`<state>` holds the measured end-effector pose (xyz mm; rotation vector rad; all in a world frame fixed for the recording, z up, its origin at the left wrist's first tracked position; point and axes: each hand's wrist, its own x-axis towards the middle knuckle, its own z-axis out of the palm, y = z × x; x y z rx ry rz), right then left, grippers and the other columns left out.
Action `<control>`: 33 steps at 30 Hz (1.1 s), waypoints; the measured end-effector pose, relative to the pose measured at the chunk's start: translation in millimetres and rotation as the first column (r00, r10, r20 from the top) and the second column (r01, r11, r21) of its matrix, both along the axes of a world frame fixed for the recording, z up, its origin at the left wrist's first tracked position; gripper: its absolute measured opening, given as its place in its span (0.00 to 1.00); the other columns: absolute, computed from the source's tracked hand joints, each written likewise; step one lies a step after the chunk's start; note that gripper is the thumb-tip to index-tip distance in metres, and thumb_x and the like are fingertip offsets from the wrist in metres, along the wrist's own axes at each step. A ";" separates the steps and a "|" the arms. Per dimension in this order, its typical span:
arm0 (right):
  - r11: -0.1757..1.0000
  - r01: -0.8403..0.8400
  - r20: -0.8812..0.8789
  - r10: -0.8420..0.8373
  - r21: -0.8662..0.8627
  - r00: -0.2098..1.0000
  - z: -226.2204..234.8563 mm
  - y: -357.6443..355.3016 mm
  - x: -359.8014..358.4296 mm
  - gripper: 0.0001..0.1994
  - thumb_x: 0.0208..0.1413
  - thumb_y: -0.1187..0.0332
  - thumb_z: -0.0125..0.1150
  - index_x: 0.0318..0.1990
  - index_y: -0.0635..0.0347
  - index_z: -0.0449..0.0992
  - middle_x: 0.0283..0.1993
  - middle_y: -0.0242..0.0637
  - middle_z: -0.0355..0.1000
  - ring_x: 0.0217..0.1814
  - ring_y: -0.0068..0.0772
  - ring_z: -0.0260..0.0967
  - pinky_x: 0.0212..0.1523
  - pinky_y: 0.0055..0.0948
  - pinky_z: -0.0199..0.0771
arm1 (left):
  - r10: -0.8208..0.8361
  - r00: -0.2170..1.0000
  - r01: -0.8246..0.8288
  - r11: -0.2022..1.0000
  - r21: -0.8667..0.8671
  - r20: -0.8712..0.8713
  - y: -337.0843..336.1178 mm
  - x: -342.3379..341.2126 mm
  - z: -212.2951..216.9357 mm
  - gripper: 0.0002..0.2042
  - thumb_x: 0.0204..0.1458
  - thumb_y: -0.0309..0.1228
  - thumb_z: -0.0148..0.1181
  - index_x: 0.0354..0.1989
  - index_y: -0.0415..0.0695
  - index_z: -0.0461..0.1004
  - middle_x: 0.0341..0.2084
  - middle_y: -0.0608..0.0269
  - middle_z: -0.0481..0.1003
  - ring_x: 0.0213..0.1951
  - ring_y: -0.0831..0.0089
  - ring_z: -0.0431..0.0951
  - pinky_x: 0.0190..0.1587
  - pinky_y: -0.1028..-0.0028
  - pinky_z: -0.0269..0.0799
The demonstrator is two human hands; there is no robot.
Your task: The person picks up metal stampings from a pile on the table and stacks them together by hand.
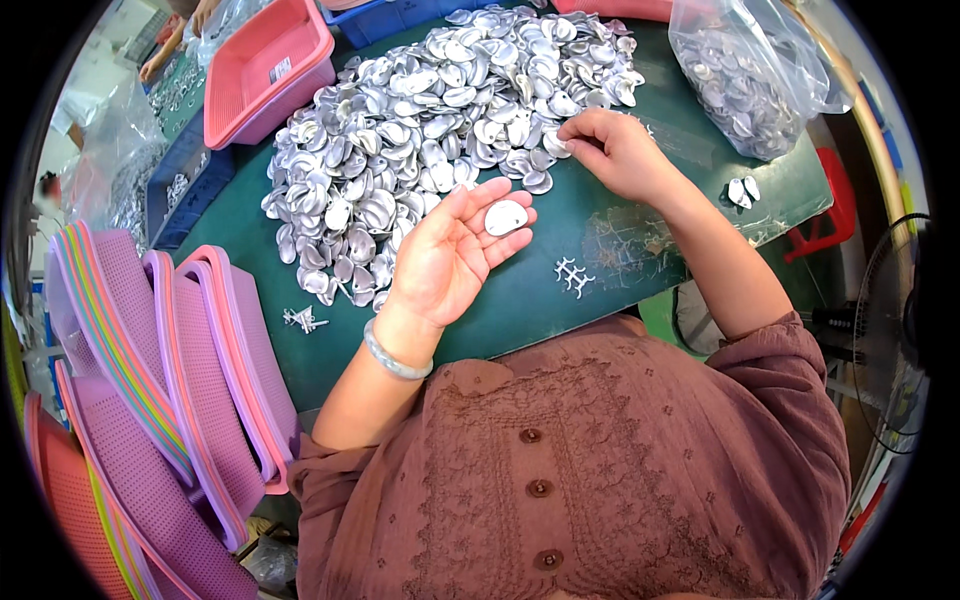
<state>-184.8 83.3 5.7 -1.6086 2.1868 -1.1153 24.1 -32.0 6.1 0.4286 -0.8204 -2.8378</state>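
Note:
A broad heap of silver, curved, petal-shaped metal pieces [430, 110] covers the middle of the green tabletop. My left hand [450, 250] is turned palm up near the heap's front edge. One rounded silver piece [506, 218] with a small dark spot lies across its fingers, held from below. At the heap's right edge, my right hand [625, 150] has its thumb and forefinger pinched on another silver piece [556, 143]. Small branched metal bits [574, 277] lie on the table between my arms, and a similar cluster [304, 319] sits left of my left wrist.
A clear bag [745, 90] full of silver pieces stands at the back right, with two loose pieces [743, 192] in front. Pink baskets [270, 75] are at the back left, beside a blue crate [190, 195]. Stacked purple baskets [215, 390] crowd the left side.

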 end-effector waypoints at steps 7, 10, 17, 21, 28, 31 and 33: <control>0.980 0.021 -0.270 0.034 0.199 0.962 3.4 -2.4 -4.9 0.09 0.43 0.68 0.57 0.33 0.61 0.73 0.33 0.41 0.68 0.37 0.43 0.67 0.38 0.36 0.67 | -0.003 0.998 0.006 0.998 -0.054 0.057 0.5 2.5 1.0 0.21 0.57 0.38 0.35 0.49 0.30 0.60 0.46 0.42 0.66 0.47 0.56 0.69 0.50 0.64 0.66; 0.992 0.065 -0.397 -0.018 0.106 0.918 -9.0 -1.9 -3.4 0.12 0.41 0.68 0.60 0.36 0.61 0.72 0.31 0.37 0.67 0.32 0.37 0.67 0.33 0.32 0.67 | -0.015 0.997 0.019 0.998 -0.058 0.071 -0.9 3.0 -0.5 0.21 0.57 0.37 0.36 0.48 0.30 0.61 0.45 0.42 0.66 0.46 0.57 0.70 0.49 0.64 0.67; 0.959 0.078 -0.353 0.024 0.272 0.935 -3.7 -6.4 -3.9 0.13 0.45 0.61 0.56 0.35 0.59 0.73 0.37 0.38 0.69 0.39 0.42 0.68 0.38 0.37 0.68 | -0.020 0.995 0.025 0.998 -0.057 0.094 -0.5 3.8 1.0 0.18 0.57 0.36 0.38 0.46 0.32 0.62 0.41 0.47 0.69 0.42 0.60 0.72 0.46 0.67 0.69; 0.980 0.076 -0.316 -0.014 0.185 0.949 -10.8 -7.1 -13.1 0.11 0.46 0.63 0.53 0.31 0.61 0.74 0.29 0.39 0.70 0.33 0.42 0.68 0.34 0.37 0.67 | -0.022 0.995 0.028 0.998 -0.058 0.093 -1.0 3.0 0.6 0.18 0.57 0.36 0.39 0.47 0.32 0.62 0.41 0.47 0.69 0.41 0.60 0.72 0.45 0.67 0.69; 0.955 -0.041 0.506 -0.118 0.293 0.855 15.3 -5.0 -10.6 0.08 0.50 0.67 0.53 0.27 0.63 0.72 0.18 0.27 0.65 0.20 0.17 0.57 0.21 0.18 0.57 | -0.059 0.996 0.062 0.997 -0.036 0.067 -0.7 0.7 -4.7 0.19 0.56 0.35 0.39 0.49 0.31 0.61 0.42 0.44 0.68 0.44 0.57 0.71 0.47 0.65 0.68; 0.962 -0.111 0.676 -0.091 0.249 0.731 25.9 -3.3 -1.2 0.09 0.50 0.66 0.53 0.25 0.62 0.72 0.19 0.25 0.64 0.19 0.14 0.54 0.20 0.16 0.55 | -0.069 0.995 0.072 0.997 -0.030 0.069 1.3 -1.4 -3.6 0.19 0.56 0.36 0.39 0.49 0.32 0.61 0.42 0.45 0.69 0.44 0.58 0.71 0.47 0.65 0.68; 0.960 -0.163 0.732 -0.058 0.227 0.679 29.0 -2.0 4.3 0.09 0.50 0.66 0.53 0.26 0.62 0.72 0.19 0.25 0.65 0.19 0.14 0.54 0.20 0.16 0.55 | -0.073 0.995 0.075 0.997 -0.026 0.068 2.4 -2.3 -2.8 0.20 0.56 0.36 0.39 0.49 0.32 0.61 0.42 0.46 0.69 0.44 0.58 0.71 0.47 0.65 0.68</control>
